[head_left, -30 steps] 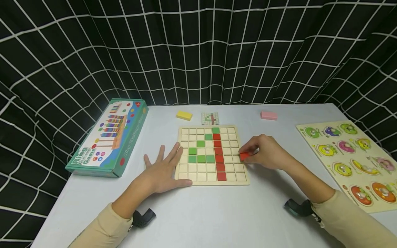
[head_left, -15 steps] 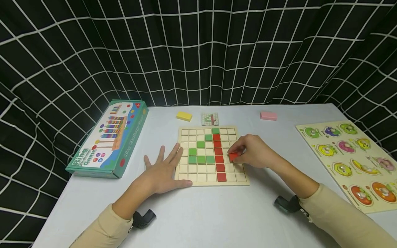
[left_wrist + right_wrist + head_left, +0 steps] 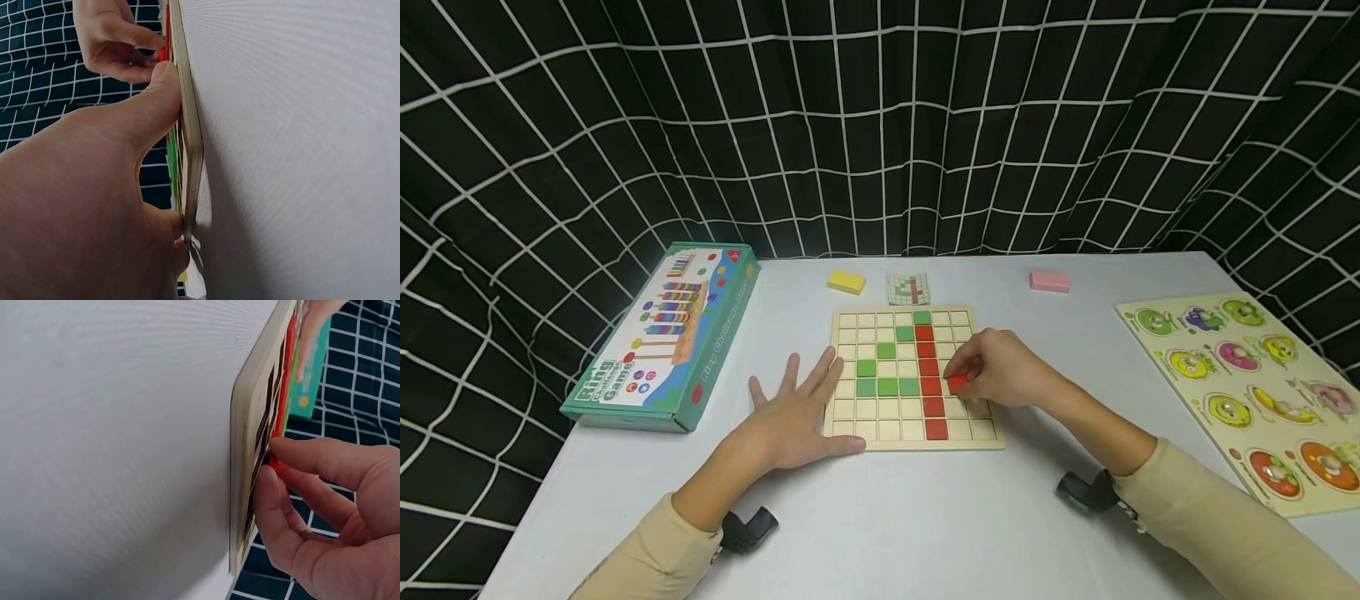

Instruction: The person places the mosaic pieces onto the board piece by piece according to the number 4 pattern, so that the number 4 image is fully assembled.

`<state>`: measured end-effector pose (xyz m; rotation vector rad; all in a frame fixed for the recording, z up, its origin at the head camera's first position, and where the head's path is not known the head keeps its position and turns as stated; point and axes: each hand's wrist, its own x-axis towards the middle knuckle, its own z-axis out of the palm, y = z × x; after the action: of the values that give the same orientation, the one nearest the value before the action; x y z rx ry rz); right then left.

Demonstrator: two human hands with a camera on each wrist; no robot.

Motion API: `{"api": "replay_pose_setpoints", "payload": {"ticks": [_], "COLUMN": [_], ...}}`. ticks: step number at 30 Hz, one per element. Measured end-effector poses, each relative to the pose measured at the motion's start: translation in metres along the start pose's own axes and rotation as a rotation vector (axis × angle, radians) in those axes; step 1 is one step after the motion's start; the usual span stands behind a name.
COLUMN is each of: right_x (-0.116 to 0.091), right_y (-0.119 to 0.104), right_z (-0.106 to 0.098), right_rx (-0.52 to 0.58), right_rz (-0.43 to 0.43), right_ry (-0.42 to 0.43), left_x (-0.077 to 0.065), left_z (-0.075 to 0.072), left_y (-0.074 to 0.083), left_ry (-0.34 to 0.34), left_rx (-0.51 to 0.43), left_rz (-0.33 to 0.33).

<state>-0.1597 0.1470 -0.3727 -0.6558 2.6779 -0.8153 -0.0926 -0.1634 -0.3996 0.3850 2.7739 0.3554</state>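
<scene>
A wooden grid board (image 3: 887, 429) lies on the white table, with a column of red square tiles (image 3: 928, 367) and several green tiles (image 3: 887, 386) set in its cells. My right hand (image 3: 1003, 371) pinches a red tile (image 3: 957, 384) between thumb and fingers, low over the cell just right of the red column. In the right wrist view those fingertips are right at the board's surface. My left hand (image 3: 790, 421) lies with spread, straight fingers along the board's left side, thumb on its near-left corner (image 3: 194, 150).
Behind the board are a small pattern card (image 3: 908, 288), a yellow block (image 3: 846, 282) and a pink block (image 3: 1049, 281). A Ring Challenge Game box (image 3: 662, 333) stands left; a fruit puzzle board (image 3: 1247, 392) lies right. A black grid curtain (image 3: 880, 125) rises behind.
My right hand has carried the red tile leftward from beyond the board's right edge to beside the red column. The left hand has stayed in place.
</scene>
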Motion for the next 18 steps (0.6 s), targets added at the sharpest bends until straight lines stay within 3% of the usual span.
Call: {"api": "replay_pose_setpoints", "payload": {"ticks": [9,18], "right_x": [0.001,0.003], "right_y": [-0.005,-0.011], "right_z": [0.000,0.003], "right_rx": [-0.030,-0.054], "right_rz": [0.054,0.046], "right_ry": [0.000,0.013], "left_x": [0.000,-0.001], "left_z": [-0.001,-0.002], "left_y": [0.000,0.001], "left_ry": [0.000,-0.003], "left_rx": [0.004,-0.004], "left_rz": [0.001,0.000]}}
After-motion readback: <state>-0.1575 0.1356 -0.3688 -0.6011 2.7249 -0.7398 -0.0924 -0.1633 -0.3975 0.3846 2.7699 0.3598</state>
